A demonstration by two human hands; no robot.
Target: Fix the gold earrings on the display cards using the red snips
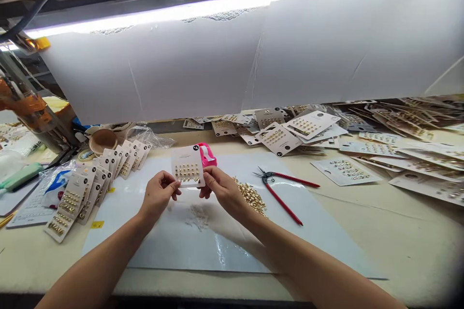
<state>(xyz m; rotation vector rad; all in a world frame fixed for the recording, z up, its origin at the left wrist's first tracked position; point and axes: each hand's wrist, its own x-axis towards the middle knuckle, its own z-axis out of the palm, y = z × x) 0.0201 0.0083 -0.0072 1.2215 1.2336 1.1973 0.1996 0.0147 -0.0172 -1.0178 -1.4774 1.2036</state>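
Observation:
Between my two hands a white earring card [187, 160] with rows of small gold earrings is held upright above the work sheet. My left hand [158, 194] pinches its lower left corner with thumb and fingers. At the lower right edge, my right hand [222, 187] grips the card, thumb in front. Behind the card stands a pink tape dispenser [212, 158], partly hidden. A heap of small gold pieces [251, 197] lies beside my right hand, partly covered by it. Below the hands is a small pile of tiny clear pieces [197, 217].
Red-handled pliers [278, 195] lie open on the white sheet [170, 256]. A fanned row of filled earring cards [74, 193] lies at the left, near a brown tape roll [103, 140]. More cards [312, 124] are heaped at the back and right. A lit tube lamp [232, 2] hangs above.

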